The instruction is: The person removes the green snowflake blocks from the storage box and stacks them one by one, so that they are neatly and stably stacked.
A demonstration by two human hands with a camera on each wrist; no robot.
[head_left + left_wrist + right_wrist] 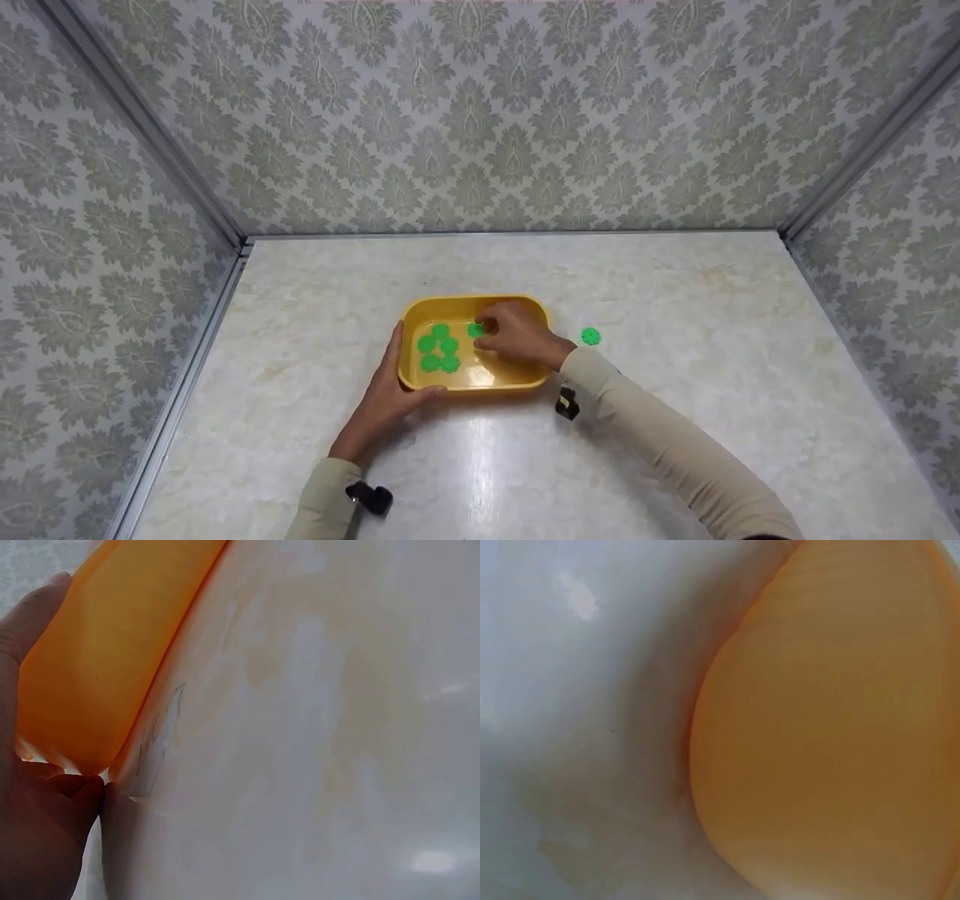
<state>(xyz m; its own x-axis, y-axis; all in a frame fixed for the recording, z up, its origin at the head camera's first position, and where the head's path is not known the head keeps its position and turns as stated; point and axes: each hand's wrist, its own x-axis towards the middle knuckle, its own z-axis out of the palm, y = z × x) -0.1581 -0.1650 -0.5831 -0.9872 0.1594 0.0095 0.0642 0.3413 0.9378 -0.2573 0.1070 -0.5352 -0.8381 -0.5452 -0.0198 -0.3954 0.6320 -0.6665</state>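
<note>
- A green disc (pixel 475 330) is set at the fingertips of the right hand (pixel 517 332), inside the yellow tray (pixel 495 388), right of five clustered discs (pixel 448 345).
- Its thumb and forefinger are curled, narrowly parted; whether the disc is pinched cannot be told.
- The tray, laid lengthwise left to right, is gripped at its near-left corner by the left hand (pixel 388 390).

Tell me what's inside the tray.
The tray holds a cluster of green pieces toward its left and another piece by the right hand. That hand hides part of the inside; anything beneath it can't be seen.
</note>
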